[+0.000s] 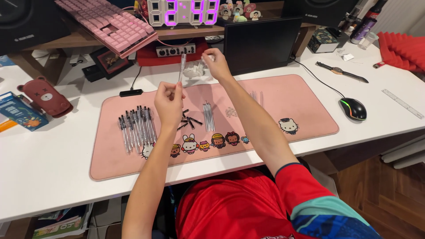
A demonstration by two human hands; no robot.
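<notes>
Head view: the left hand (pixel 169 102) pinches a clear pen barrel (pixel 182 67) upright above the pink mat (pixel 287 95). The right hand (pixel 215 63) is closed on something too small to make out. About ten assembled pens (pixel 136 126) lie in a row; the refills (pixel 208 116) and black tips (pixel 188 119) are uncountable. White bench (pixel 40 155), wooden floor.

- Warm, even indoor light from above; the white table (pixel 53 163) is bright without harsh glare
- Soft shadows lie under the forearms on the pink desk mat (pixel 287 97)
- The digital clock (pixel 183 11) glows purple, slightly bloomed
- Wide-angle bending at the edges; raised hands slightly soft
</notes>
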